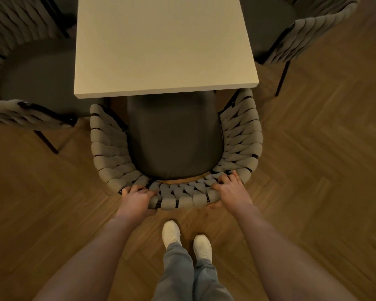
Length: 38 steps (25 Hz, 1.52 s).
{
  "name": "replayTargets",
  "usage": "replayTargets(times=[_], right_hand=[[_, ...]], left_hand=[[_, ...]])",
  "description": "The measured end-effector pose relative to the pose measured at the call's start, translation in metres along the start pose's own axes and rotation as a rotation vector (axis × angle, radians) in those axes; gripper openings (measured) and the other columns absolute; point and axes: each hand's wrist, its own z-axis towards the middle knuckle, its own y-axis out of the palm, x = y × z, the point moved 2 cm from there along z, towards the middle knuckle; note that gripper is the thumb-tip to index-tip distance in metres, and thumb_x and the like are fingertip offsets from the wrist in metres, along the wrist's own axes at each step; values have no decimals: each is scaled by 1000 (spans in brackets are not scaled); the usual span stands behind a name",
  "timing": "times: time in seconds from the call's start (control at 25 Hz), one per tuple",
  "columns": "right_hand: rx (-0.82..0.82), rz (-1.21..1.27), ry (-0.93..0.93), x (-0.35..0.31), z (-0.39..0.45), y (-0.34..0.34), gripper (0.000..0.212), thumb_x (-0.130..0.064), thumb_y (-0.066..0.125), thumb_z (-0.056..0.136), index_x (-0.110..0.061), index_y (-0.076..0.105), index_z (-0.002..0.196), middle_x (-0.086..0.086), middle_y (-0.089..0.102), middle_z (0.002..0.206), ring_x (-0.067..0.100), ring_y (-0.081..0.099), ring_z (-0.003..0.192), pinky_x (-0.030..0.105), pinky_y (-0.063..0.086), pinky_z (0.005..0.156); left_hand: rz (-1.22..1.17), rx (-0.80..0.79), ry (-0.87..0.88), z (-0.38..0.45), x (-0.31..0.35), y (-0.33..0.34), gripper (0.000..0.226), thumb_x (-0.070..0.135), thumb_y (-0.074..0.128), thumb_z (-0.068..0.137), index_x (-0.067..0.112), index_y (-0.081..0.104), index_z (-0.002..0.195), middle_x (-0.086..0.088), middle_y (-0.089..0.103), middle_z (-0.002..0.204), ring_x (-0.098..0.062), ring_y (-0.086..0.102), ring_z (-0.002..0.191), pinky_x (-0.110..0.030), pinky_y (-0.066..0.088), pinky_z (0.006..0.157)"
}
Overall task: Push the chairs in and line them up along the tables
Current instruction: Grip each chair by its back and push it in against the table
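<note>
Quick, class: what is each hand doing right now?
Left hand: closed on the back rim of the grey woven-rope chair.
Right hand: closed on the same rim.

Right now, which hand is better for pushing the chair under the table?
Probably neither alone. The left hand and right hand both grip the woven chair back, one each side of centre. Pushing with both should keep the chair straight toward the table.
</note>
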Motion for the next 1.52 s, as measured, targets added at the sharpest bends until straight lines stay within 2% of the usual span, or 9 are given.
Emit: replayTargets(times=[0.32,0.48,0.6,0.68,0.8,0.92,1.24,1.4,1.52], right_hand=[[-29,45,47,-9,2,-4,85,-79,62,75,-32,51,145,6,43,147,31,27,146,49,-8,124],[-66,68,83,-13,-2,-9,87,-75,63,78,-27,45,149,8,38,154,31,21,150,49,-7,125],[-104,123,111,-21,-12,-18,87,-73,61,81,-25,41,151,8,33,160,31,18,151,49,1,126],[-100,184,130,-22,-23,-31,82,-71,57,87,-24,40,152,7,35,159,30,22,150,47,12,126],[-48,252,162,-13,-42,-54,65,-67,48,94,-24,49,143,6,47,147,26,39,137,43,34,115],[-16,287,177,9,-54,-80,59,-64,45,97,-23,54,139,5,53,137,24,46,128,39,43,105],[46,362,197,149,-61,-152,49,-65,43,98,-25,60,121,-2,56,108,16,55,99,35,51,84],[43,306,177,246,-60,-188,50,-63,48,97,-23,62,125,-1,62,113,18,59,102,37,52,87],[24,308,174,327,-62,-216,50,-62,49,97,-22,62,126,1,64,118,20,61,105,37,52,89]], left_hand=[[0,-32,1,5,-9,-5,61,51,65,91,40,45,148,13,53,147,-19,33,142,-46,14,115],[17,-64,-15,2,-3,-11,64,57,63,91,39,43,149,11,51,150,-19,31,144,-47,14,118],[50,-147,-5,-3,12,-25,79,72,57,86,33,40,153,5,45,156,-23,29,149,-51,12,123],[44,-145,45,-6,28,-42,84,79,49,86,29,40,153,2,44,157,-23,32,149,-50,16,124],[-48,-72,99,-5,54,-77,71,72,42,95,28,44,151,2,50,152,-19,41,142,-44,30,119],[-115,-37,153,2,83,-110,57,62,43,101,29,48,148,3,58,143,-15,53,131,-38,41,111],[-264,3,139,50,201,-185,51,55,49,101,26,53,143,2,67,126,-9,66,103,-32,58,91],[-401,37,75,81,284,-219,44,52,52,101,25,58,136,5,70,113,-8,67,96,-36,60,89],[-479,74,45,113,353,-245,42,51,53,101,26,61,132,7,70,112,-8,67,97,-36,59,91]])
